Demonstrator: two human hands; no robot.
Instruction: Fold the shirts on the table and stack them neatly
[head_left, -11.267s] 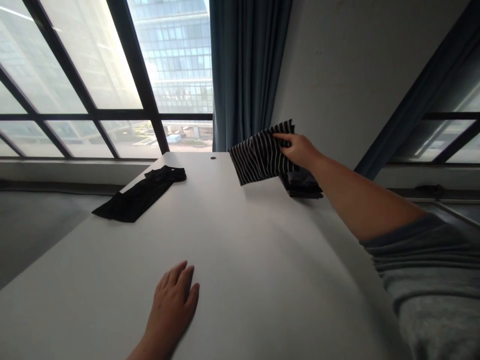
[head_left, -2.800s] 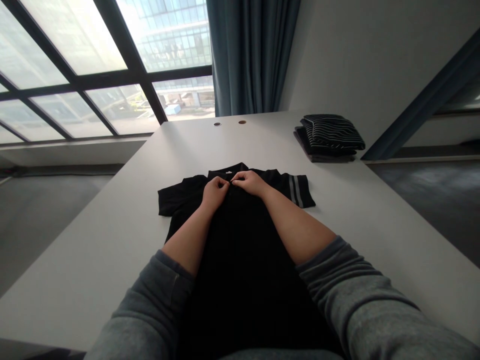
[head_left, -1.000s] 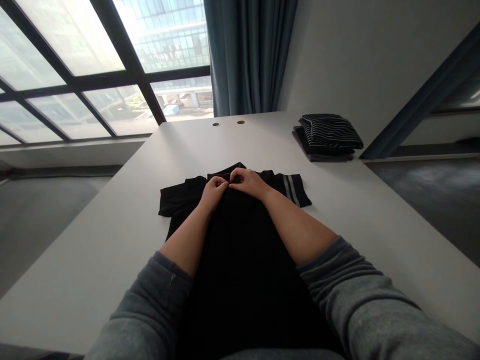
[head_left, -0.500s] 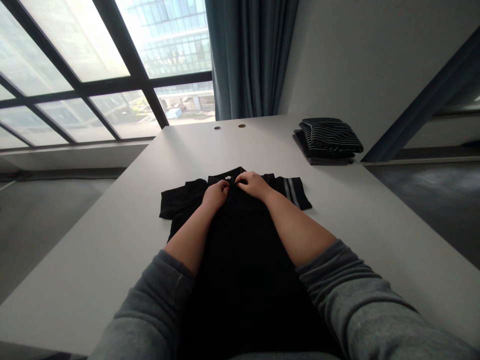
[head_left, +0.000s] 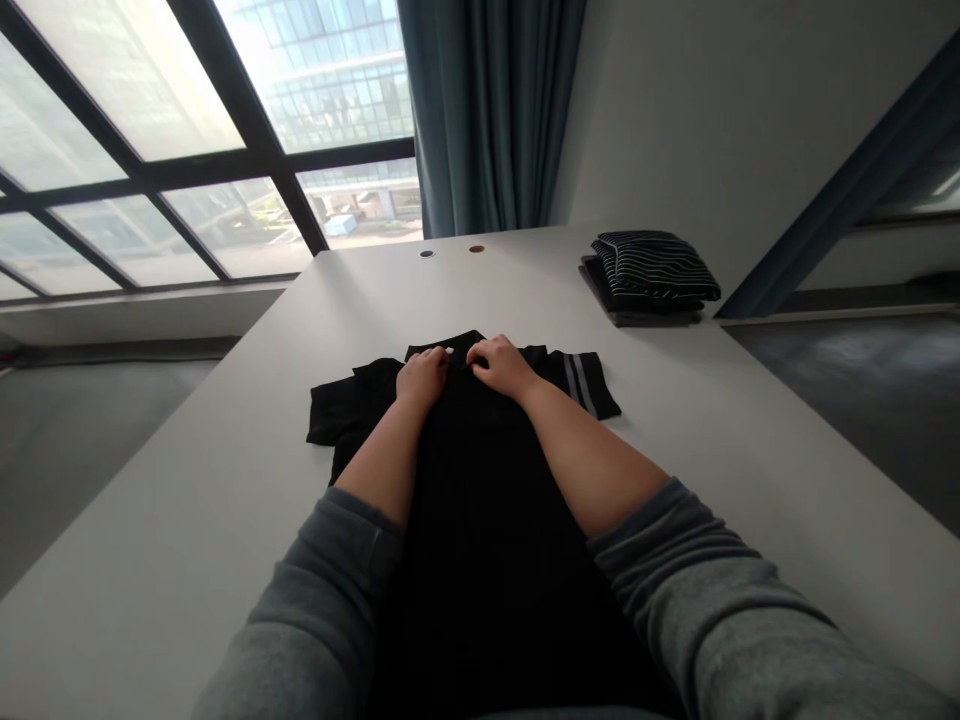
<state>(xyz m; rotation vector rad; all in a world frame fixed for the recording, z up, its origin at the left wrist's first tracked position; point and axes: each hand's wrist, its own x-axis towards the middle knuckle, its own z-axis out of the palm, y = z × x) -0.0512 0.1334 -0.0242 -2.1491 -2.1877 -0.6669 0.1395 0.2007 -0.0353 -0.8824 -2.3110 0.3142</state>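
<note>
A black short-sleeved shirt (head_left: 495, 520) lies spread on the white table (head_left: 225, 480), its collar at the far end and its body running toward me. Grey stripes cross the right sleeve near its cuff. My left hand (head_left: 424, 376) is closed on the shirt beside the left part of the collar, close to a small white neck label. Just across the neckline, my right hand (head_left: 501, 364) pinches the cloth at the right part of the collar. The fingertips of both hands are partly hidden in the dark fabric.
A stack of folded dark clothes (head_left: 652, 275), a white-striped piece on top, sits at the table's back right. Two round cable holes (head_left: 451, 251) are near the far edge. Behind stand a blue curtain (head_left: 491, 120) and large windows (head_left: 330, 90).
My left hand has shifted slightly up and left along the collar, away from my right hand. The right hand still grips near the same spot. The view has turned a little.
</note>
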